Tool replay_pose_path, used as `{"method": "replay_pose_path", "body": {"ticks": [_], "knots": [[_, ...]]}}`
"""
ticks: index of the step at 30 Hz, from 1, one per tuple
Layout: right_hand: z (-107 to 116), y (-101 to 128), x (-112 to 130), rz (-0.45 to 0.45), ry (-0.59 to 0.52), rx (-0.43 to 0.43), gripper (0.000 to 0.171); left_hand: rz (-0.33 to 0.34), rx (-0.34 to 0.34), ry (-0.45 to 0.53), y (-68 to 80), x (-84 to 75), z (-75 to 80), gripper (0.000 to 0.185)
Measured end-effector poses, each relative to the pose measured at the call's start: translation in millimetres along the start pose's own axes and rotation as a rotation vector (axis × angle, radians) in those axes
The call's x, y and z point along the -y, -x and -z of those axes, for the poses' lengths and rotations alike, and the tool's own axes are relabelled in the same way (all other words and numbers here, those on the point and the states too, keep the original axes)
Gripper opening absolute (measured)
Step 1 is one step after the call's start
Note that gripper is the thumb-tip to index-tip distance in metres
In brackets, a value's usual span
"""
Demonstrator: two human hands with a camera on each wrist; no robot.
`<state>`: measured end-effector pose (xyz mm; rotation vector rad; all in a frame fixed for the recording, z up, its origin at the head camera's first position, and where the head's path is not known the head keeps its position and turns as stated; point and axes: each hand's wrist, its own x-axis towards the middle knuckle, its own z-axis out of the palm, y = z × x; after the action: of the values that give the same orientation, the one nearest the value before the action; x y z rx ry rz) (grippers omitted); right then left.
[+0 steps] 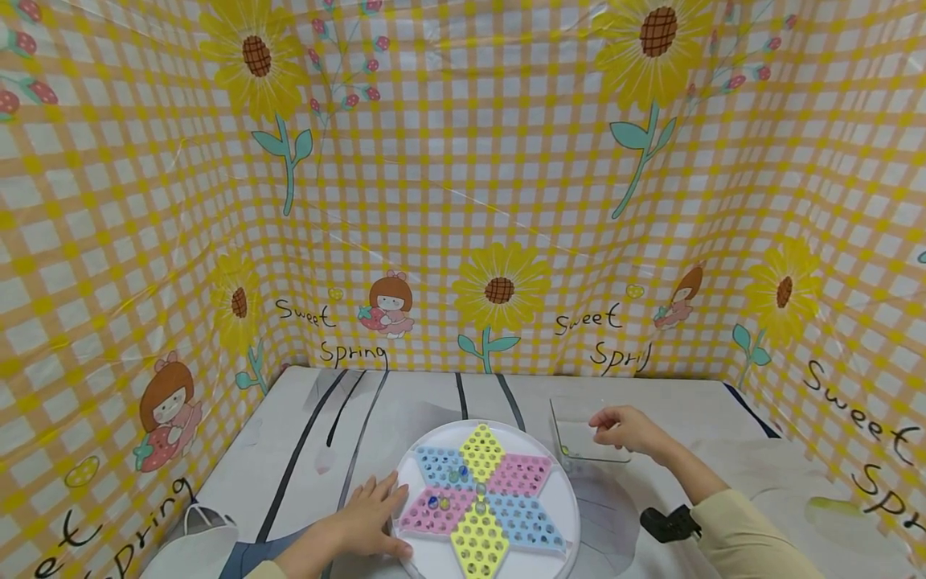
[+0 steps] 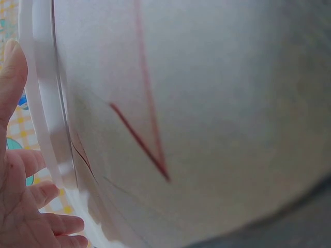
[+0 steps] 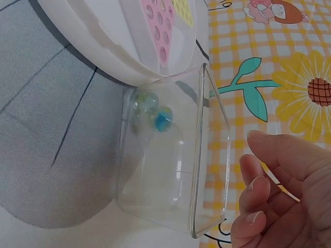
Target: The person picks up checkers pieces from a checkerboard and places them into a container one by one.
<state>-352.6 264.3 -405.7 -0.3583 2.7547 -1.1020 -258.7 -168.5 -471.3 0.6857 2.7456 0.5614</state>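
Two hands are at work in the head view; the left hand lies flat with straight fingers on the left edge of the round white plastic game board with a coloured star of holes; a few small glass marbles sit in holes near the middle of the star; the right hand hangs over the clear square plastic box just beside the board, fingers loosely bent, and I cannot tell from here if it holds anything.

Left wrist view: the fingers are straight and a little apart, touching the white rim of the board; nothing is pinched.

Right wrist view: the fingertips are apart and loosely curled, near the box wall but not touching it, and empty; two marbles, one with blue inside, rest in the far corner of the box next to the board.

Marbles like these are probably hard, smooth and slippery, light, and quick to roll; I think pinching one between thumb and a fingertip works best.
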Motion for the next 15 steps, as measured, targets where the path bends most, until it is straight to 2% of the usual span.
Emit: {"method": "replay_pose_path", "body": {"ticks": [3, 9, 15], "knots": [[-1, -1, 0, 0.004, 0.004, -0.002, 0.023, 0.001, 0.002, 0.005, -0.4, 0.0, 0.0, 0.09], [-6, -2, 6, 0.075, -0.002, 0.021, 0.023, 0.004, 0.002, 0.005, -0.3, -1.2, 1.1, 0.09], [-22, -5, 21, 0.121, -0.008, 0.038, 0.024, 0.008, 0.001, -0.001, -0.8, -1.4, 1.4, 0.091]]}}
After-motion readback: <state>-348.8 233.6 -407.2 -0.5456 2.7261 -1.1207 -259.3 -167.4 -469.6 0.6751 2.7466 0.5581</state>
